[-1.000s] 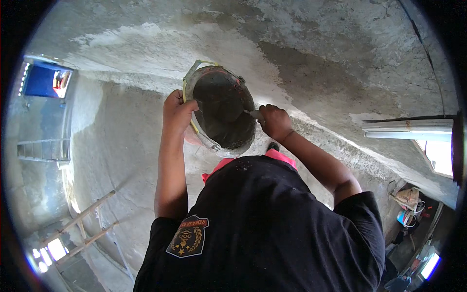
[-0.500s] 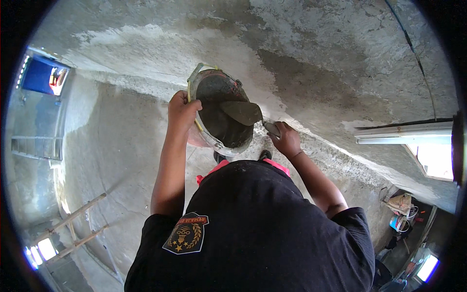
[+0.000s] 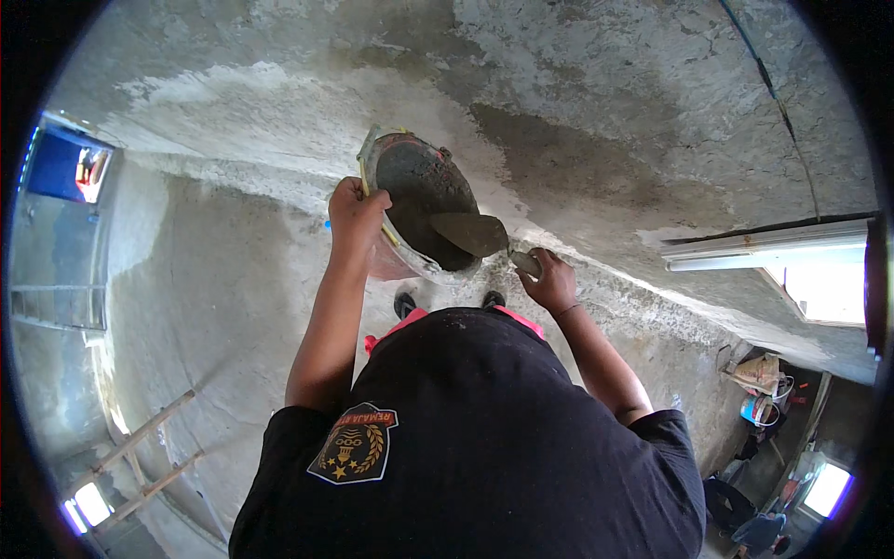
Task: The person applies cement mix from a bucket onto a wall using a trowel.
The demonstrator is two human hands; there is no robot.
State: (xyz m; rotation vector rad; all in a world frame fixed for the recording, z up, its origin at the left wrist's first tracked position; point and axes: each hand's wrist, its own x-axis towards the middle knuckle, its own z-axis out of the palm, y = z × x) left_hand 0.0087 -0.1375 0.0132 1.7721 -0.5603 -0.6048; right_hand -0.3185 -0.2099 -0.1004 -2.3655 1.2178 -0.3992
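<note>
My left hand [image 3: 358,212] grips the rim of a bucket [image 3: 395,262], its thumb over the edge and the other fingers around the outside. The bucket is tilted, with its mouth facing me, and wet grey mortar [image 3: 410,186] coats the inside. In my right hand [image 3: 549,279] is the handle of a trowel [image 3: 470,233]. Its broad blade reaches across the bucket's mouth, with the tip over the mortar. Whether the blade touches the mortar I cannot tell.
In front stands a rough plastered wall [image 3: 596,84] with a darker damp patch [image 3: 568,168]. A white-framed window opening [image 3: 824,289] is at the right. Wooden poles [image 3: 149,429] lean at the lower left. Another bucket [image 3: 759,408] and a sack [image 3: 756,373] sit at the lower right.
The view has shifted slightly to the right along the wall. The bucket is tilted a little more, and the trowel blade sits slightly lower across its mouth. Both grips are unchanged.
</note>
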